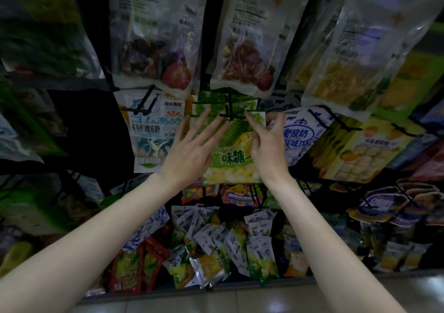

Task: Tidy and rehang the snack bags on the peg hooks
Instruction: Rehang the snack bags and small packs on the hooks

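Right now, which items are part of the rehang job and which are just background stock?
In the job:
- green durian candy bag
- black peg hook at its top edge
- left hand, fingers spread on the bag
- right hand, pinching the bag's top right corner

Background:
- blue gummy bag to the left
- blue yogurt-flavour bag to the right
- clear dried-fruit pouches above
- small packets below
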### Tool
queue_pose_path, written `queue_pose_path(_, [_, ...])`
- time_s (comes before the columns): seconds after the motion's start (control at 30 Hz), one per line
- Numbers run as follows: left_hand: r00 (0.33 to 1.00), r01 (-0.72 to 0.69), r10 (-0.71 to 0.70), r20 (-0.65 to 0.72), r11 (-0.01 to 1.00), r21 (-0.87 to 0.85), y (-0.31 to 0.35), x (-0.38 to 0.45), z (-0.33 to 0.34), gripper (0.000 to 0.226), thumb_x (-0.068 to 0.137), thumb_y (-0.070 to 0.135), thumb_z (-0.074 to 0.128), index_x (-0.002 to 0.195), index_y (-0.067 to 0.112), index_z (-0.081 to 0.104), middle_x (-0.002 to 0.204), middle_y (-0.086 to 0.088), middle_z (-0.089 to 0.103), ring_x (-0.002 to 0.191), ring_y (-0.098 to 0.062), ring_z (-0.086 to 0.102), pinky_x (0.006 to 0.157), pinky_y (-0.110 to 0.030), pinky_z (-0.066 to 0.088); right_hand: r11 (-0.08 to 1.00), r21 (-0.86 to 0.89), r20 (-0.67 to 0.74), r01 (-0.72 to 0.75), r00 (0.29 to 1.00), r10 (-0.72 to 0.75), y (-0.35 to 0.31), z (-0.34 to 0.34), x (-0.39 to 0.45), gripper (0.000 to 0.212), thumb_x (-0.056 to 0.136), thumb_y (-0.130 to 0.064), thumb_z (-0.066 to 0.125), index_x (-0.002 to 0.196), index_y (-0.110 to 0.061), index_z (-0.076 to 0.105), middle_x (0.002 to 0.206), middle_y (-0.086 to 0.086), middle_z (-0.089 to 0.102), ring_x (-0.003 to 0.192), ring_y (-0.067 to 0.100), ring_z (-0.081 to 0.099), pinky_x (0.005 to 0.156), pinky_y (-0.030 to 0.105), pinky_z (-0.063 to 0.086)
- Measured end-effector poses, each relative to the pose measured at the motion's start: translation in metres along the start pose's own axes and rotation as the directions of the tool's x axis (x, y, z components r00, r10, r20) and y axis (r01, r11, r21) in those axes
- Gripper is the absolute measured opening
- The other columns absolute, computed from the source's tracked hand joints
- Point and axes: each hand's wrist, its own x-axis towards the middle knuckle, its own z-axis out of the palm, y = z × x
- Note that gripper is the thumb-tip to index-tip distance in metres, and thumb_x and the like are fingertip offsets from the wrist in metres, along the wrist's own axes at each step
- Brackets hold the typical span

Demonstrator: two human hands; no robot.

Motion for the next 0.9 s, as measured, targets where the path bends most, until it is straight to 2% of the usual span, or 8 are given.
queue_pose_path(0.1, [1.0,-0.006,0.005,0.012,0.999,0.054,0.002,0.002,-0.001,0.062,0.083,0.013,0.037,0.145,0.013,0.029,0.149,-0.007,0.034,0.141,-0.026,0.018,0.113,-0.051,0.011,0.995,0.091,-0.021,-0.034,0.999,0.036,0.001,0.0,0.002,0.048,0.094,0.003,0.046,0.133,-0.024,0.051,0.117,-0.001,0.026,0.097,0.011,0.041,0.084,0.01,0.034])
queue_pose_path(0.27, [0.999,-0.028,0.026,0.025,0.997,0.076,0.007,0.001,0.003,0.065,0.081,0.011,0.046,0.144,0.005,0.028,0.15,-0.009,0.03,0.141,-0.028,0.015,0.114,-0.048,0.01,1.0,-0.004,-0.001,-0.029,1.0,0.029,-0.001,-0.004,0.016,0.044,0.094,0.002,0.046,0.133,-0.018,0.051,0.11,0.002,0.029,0.085,0.004,0.028,0.075,0.009,0.028])
queue_pose_path(0.37, [0.996,0.041,-0.044,0.077,0.998,0.04,0.009,-0.002,0.011,0.079,0.079,0.012,0.057,0.147,0.01,0.016,0.151,-0.013,0.029,0.142,-0.028,0.018,0.115,-0.046,0.013,0.994,-0.088,0.065,-0.058,0.996,0.063,0.0,-0.004,0.022,0.054,0.091,0.006,0.047,0.139,-0.02,0.045,0.121,0.005,0.029,0.086,0.012,0.037,0.071,0.02,0.039])
queue_pose_path(0.47, [0.983,0.109,-0.118,0.144,0.992,0.071,0.003,-0.007,0.02,0.089,0.074,0.013,0.064,0.148,0.017,0.017,0.152,-0.009,0.027,0.14,-0.029,0.022,0.111,-0.049,0.016,0.994,-0.109,0.126,-0.033,0.991,0.047,0.005,0.009,0.018,0.066,0.089,0.006,0.05,0.146,-0.019,0.03,0.133,0.005,0.018,0.106,0.024,0.047,0.074,0.02,0.038])
queue_pose_path(0.57, [0.955,0.148,-0.167,0.247,0.984,0.095,-0.002,-0.004,0.018,0.093,0.068,0.011,0.071,0.147,0.016,0.021,0.153,-0.008,0.026,0.14,-0.03,0.022,0.11,-0.051,0.018,0.982,-0.189,0.138,0.018,0.99,0.009,0.013,0.031,0.014,0.073,0.09,0.003,0.047,0.15,-0.018,0.012,0.142,0.013,0.008,0.128,0.032,0.032,0.083,0.027,0.043])
queue_pose_path(0.7, [0.857,0.223,-0.225,0.463,0.973,0.059,-0.012,-0.006,0.016,0.077,0.093,0.027,0.049,0.149,0.025,-0.003,0.156,0.0,-0.015,0.144,-0.022,-0.011,0.116,-0.042,-0.001,0.966,-0.243,0.148,-0.09,0.981,0.129,0.012,0.055,0.007,0.08,0.091,-0.002,0.051,0.149,-0.013,-0.003,0.15,0.023,-0.011,0.141,0.039,-0.002,0.098,0.037,0.042])
queue_pose_path(0.8, [0.847,0.393,-0.314,0.429,0.913,-0.11,-0.025,-0.028,0.014,0.069,0.091,0.018,0.051,0.149,0.02,0.014,0.157,-0.006,0.005,0.145,-0.025,0.003,0.116,-0.046,0.009,0.972,-0.229,0.026,-0.05,0.998,0.058,0.011,0.065,-0.016,0.072,0.09,-0.012,0.054,0.148,-0.01,0.013,0.151,0.021,-0.009,0.14,0.035,-0.006,0.11,0.044,0.026])
queue_pose_path(0.9, [0.826,0.55,-0.494,0.273,0.813,-0.191,-0.042,-0.061,0.006,0.065,0.085,0.002,0.055,0.144,0.01,0.03,0.152,-0.015,0.023,0.14,-0.035,0.02,0.108,-0.054,0.027,0.95,-0.31,0.003,0.043,0.999,-0.045,0.017,0.075,-0.041,0.067,0.087,-0.014,0.056,0.146,-0.007,0.024,0.151,0.02,-0.002,0.139,0.038,0.002,0.11,0.045,0.011])
